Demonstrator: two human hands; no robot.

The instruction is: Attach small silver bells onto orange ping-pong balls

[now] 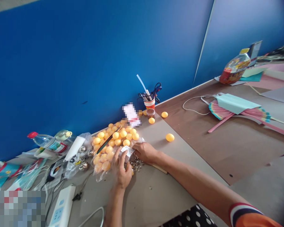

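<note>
A small clear bag with a white printed label (pixel 127 150) is between my two hands over the table. My left hand (pixel 122 171) has its fingers curled over the near-left side of the bag. My right hand (pixel 145 152) pinches the bag's right edge. Beneath and beside the bag lies a scatter of small shiny metal pieces (pixel 137 164), partly hidden by my hands. Just beyond, a clear plastic bag of orange balls (pixel 111 142) lies spread out, with a dark, slim tool (pixel 105 145) resting across it. What lies under my left palm is mostly hidden.
Loose orange balls (pixel 170 137) dot the tabletop. A paper cup (pixel 149 103) of tools and cables stands by the blue wall. Bottles (pixel 48 143) and a power strip (pixel 62 206) crowd the left. Paper crafts (pixel 239 104) and a juice bottle (pixel 235 66) lie right.
</note>
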